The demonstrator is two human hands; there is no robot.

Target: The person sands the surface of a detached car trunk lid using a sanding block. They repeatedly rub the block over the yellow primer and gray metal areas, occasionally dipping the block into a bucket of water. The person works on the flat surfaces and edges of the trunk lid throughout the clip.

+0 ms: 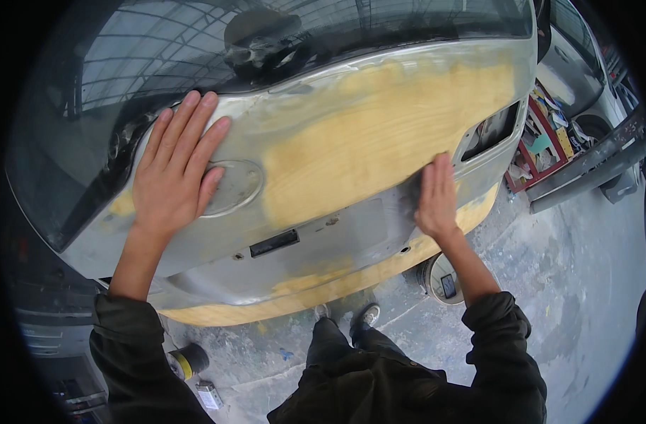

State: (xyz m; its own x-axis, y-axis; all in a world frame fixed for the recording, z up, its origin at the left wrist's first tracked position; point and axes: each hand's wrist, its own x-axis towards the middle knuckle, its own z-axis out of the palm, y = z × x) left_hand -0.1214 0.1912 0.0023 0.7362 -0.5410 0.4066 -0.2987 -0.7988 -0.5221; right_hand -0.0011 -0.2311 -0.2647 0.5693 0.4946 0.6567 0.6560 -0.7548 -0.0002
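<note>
In front of me is a car's tailgate (365, 141), grey, with wide patches of sanded yellow filler. My left hand (171, 166) lies flat on its upper left part, fingers stretched toward the rear window (379, 21), the thumb beside a round recessed badge area (234, 187). Nothing is in that hand. On the right, my right hand (437, 198) rests edge-on against the panel near the recessed plate area (358, 226), its fingers straight and no tool showing. The palm side of the right hand is partly hidden. A lamp opening (489, 132) lies just beyond it.
Below the yellow-patched bumper (217, 314) stands a bucket (436, 279) with a phone-like dark object on top. A dark can with a yellow band (188, 362) and a small tin (210, 394) are on the floor. To the right are a red-framed cart (542, 152) and a loose bumper (584, 173).
</note>
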